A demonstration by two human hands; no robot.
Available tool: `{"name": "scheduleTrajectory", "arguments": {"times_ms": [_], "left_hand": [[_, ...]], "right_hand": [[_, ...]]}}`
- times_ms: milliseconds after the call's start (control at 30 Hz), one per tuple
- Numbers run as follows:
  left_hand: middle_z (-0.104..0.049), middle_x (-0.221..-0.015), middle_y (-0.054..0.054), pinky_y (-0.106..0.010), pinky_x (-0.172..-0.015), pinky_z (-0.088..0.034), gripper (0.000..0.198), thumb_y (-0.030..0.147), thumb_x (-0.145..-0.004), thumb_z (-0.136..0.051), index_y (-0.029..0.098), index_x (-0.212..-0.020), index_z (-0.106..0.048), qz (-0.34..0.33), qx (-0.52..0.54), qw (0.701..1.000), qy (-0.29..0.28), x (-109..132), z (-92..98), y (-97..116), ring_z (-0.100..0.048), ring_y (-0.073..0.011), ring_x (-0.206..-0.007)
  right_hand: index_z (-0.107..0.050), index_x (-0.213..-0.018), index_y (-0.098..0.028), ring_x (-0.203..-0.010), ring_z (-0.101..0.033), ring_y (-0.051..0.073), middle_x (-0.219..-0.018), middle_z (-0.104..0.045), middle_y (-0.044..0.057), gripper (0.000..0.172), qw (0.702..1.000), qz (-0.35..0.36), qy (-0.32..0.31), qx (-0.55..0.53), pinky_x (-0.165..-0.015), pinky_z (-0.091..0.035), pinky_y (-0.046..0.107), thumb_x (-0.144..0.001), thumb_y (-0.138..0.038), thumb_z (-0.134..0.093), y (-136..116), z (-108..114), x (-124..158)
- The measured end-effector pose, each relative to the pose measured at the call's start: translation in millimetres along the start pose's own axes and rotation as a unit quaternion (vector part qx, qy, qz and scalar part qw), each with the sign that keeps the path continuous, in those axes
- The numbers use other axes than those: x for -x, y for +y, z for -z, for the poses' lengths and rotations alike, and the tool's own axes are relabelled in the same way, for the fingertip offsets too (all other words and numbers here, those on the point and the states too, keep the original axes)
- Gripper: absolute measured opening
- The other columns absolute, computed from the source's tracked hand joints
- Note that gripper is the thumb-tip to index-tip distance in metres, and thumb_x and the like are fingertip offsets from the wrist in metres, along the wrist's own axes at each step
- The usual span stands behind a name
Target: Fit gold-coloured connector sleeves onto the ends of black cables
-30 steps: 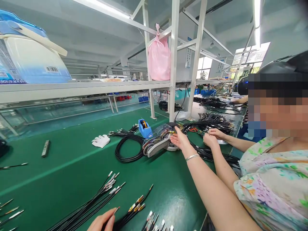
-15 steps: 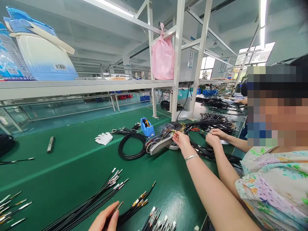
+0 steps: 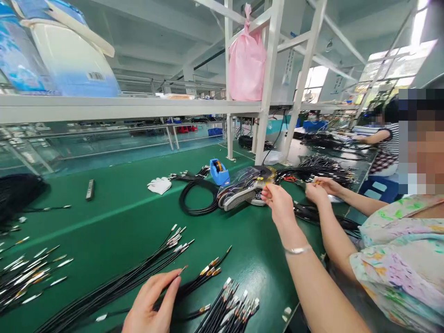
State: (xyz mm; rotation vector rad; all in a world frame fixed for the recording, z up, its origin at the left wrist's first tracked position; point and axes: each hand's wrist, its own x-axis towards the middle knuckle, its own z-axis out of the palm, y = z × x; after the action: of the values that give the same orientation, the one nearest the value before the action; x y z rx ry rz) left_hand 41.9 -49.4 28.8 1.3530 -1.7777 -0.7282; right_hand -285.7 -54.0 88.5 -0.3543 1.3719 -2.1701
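The left hand (image 3: 152, 298) pinches a slim cable end (image 3: 184, 268) between thumb and forefinger, its tip poking out past the fingertips; it hangs low over the green table (image 3: 114, 222), with a bundle of black cables (image 3: 133, 273) to its left and some brass-ended cables (image 3: 210, 269) just to its right. The right hand (image 3: 277, 201), below which a silver bracelet (image 3: 299, 250) circles the wrist, is at the near side of a grey machine (image 3: 239, 196) with a clear cover; its fingers are bent in toward the thumb — whether they grip anything I cannot tell.

A blue tape dispenser (image 3: 220, 177) stands just behind the machine; a coil of black cable (image 3: 197, 212) lies to the machine's left, and a white glove (image 3: 159, 186) beyond the coil. More cables with silvery ends (image 3: 227, 305) lie near the table's front edge; a co-worker's hands (image 3: 316, 192) are close together farther right.
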Motion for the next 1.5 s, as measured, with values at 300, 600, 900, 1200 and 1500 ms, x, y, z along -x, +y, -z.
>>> {"name": "scheduleTrajectory", "arguments": {"times_ms": [300,600,900,1200,1500], "left_hand": [[-0.069,-0.085,-0.005,-0.027,-0.071,-0.05,0.029,0.037,-0.073,-0.064,0.018,-0.095,-0.07,0.103,0.124,0.986,-0.033,18.3,1.8,29.8,-0.061,-0.016,-0.075],[-0.067,-0.086,-0.007,-0.019,-0.052,-0.044,0.029,0.034,-0.071,-0.069,0.015,-0.093,-0.072,0.148,0.252,0.953,-0.086,31.4,5.9,18.1,-0.055,-0.0104,-0.062],[-0.064,-0.067,-0.003,-0.019,-0.05,-0.042,0.023,0.029,-0.069,-0.071,0.014,-0.088,-0.072,0.182,0.292,0.935,-0.086,35.2,12.5,27.4,-0.051,-0.0087,-0.055],[-0.068,-0.08,-0.006,-0.022,-0.059,-0.046,0.019,0.026,-0.069,-0.07,0.014,-0.084,-0.072,0.162,0.296,0.938,-0.074,38.9,10.7,32.6,-0.057,-0.0122,-0.066],[-0.067,-0.08,-0.005,-0.022,-0.062,-0.047,0.02,0.028,-0.071,-0.069,0.014,-0.085,-0.071,0.15,0.278,0.946,-0.076,39.3,12.8,32.9,-0.057,-0.012,-0.067]], "right_hand": [[-0.063,-0.078,-0.013,-0.074,-0.06,0.015,-0.078,-0.065,0.006,0.03,0.881,-0.164,-0.411,0.167,-0.07,-0.048,0.026,-0.077,-0.043,-0.065,72.2,0.9,177.2],[-0.062,-0.079,-0.015,-0.077,-0.059,0.015,-0.079,-0.065,0.004,0.024,0.875,-0.103,-0.418,0.223,-0.073,-0.047,0.026,-0.08,-0.04,-0.061,84.0,-8.8,184.8],[-0.062,-0.076,-0.016,-0.072,-0.06,0.014,-0.075,-0.064,0.003,0.022,0.878,-0.115,-0.412,0.214,-0.068,-0.049,0.024,-0.078,-0.037,-0.064,80.1,-8.9,190.8],[-0.061,-0.077,-0.016,-0.074,-0.062,0.015,-0.078,-0.065,0.004,0.019,0.881,-0.112,-0.41,0.209,-0.071,-0.051,0.026,-0.078,-0.035,-0.064,78.5,-8.1,193.3],[-0.061,-0.082,-0.016,-0.078,-0.063,0.016,-0.084,-0.066,0.006,0.016,0.879,-0.098,-0.409,0.226,-0.072,-0.051,0.026,-0.079,-0.032,-0.063,73.0,-4.2,193.1]]}}
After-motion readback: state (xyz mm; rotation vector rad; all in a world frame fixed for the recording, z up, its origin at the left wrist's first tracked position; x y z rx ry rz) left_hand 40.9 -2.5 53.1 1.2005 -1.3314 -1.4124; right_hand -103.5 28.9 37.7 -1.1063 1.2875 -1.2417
